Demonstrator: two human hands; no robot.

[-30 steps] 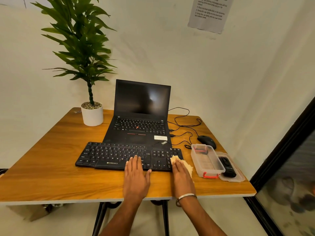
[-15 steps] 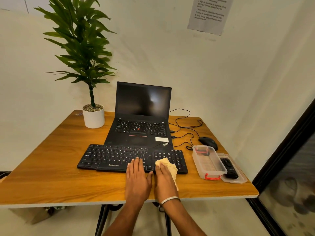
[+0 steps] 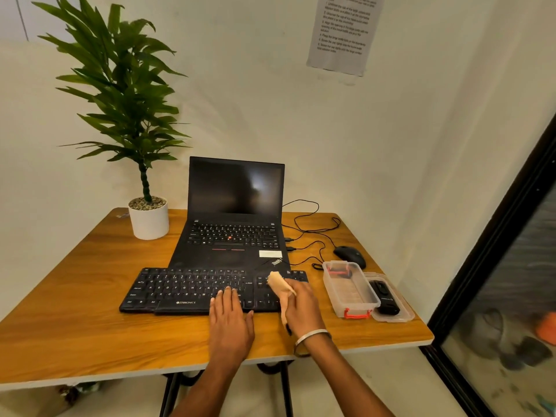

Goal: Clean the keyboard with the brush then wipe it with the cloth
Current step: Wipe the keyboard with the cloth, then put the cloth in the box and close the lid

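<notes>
Wiping stage: right hand [image 3: 304, 308] grips crumpled beige cloth [image 3: 278, 285] on flat black plastic keyboard [image 3: 192, 291]; left hand [image 3: 230, 323] flat, steadying. Sweep lightly along rows, pressing evenly.

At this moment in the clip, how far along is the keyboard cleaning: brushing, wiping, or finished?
Wiping stage. The right hand grips the cloth against the right-hand keys of the keyboard, while the left hand lies flat on its front edge, steadying it. No brush is in either hand, which suggests brushing is over, though that cannot be confirmed. The keys to the left are presumably left to wipe; how much has been covered cannot be told.
</notes>
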